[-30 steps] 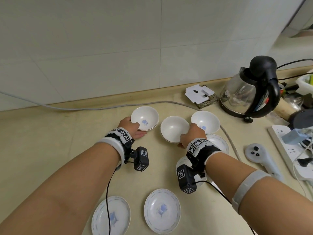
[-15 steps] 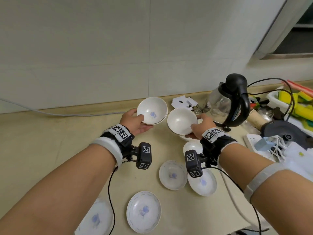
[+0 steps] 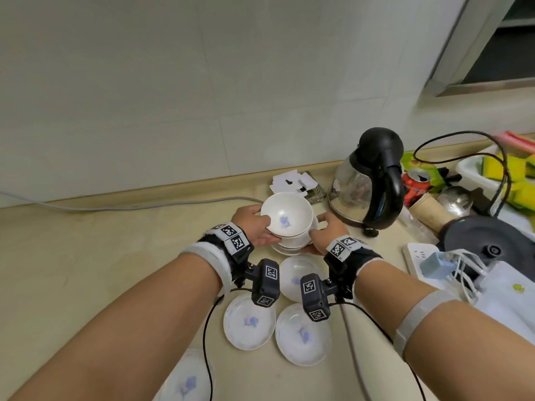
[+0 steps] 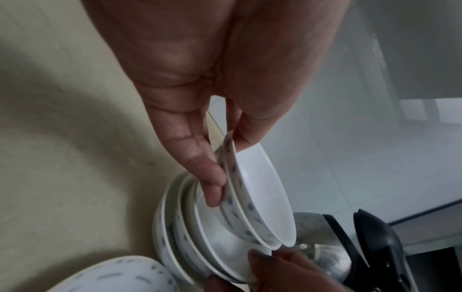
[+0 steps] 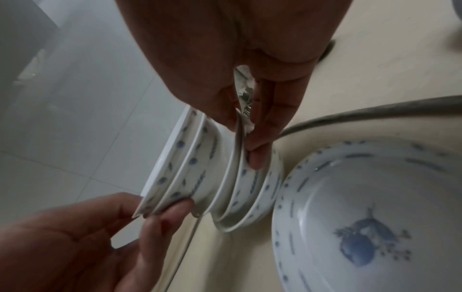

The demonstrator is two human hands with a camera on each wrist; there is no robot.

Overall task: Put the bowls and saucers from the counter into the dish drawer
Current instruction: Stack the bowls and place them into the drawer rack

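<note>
L hand [image 3: 251, 227] grips top bowls [image 3: 286, 217], tilted; R hand [image 3: 325, 230] grips lower bowls [image 3: 298, 241]

Both bare forearms wearing white wristbands under black straps bearing black-and-white square tag markers. Black camera module [image 3: 265, 285] hanging below left wrist, another [image 3: 314, 296] below right, black cables trailing. Right forearm wearing grey band [image 3: 417, 316].

No readable text, brand or number is showing anywhere; the wrist tags [image 3: 234, 236] are showing only black-and-white square codes.
</note>
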